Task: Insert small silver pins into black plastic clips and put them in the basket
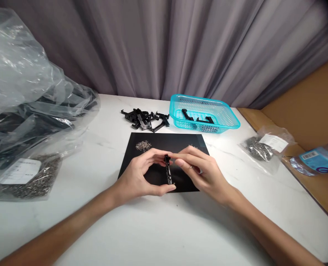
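Observation:
My left hand (137, 175) grips a narrow black plastic part (168, 170) between its thumb at the near end and its fingers at the far end. The part stands upright on edge above a black mat (156, 181). My right hand (201, 170) is closed, with its index fingertip touching the part's far end. Its thumb lies close to the index finger, and anything pinched there is too small to make out. A pile of small shiny metal pieces (143, 145) lies on the mat's left; a second small pile (192, 146) is partly hidden behind my right hand.
A heap of black plastic parts (144, 119) lies behind the mat. Beside it, a turquoise basket (232, 123) holds a few similar parts. Bags of metal pieces lie left (41, 181) and right (259, 147). A large clear plastic bag (27, 74) fills the left; cardboard (310, 92) borders the right.

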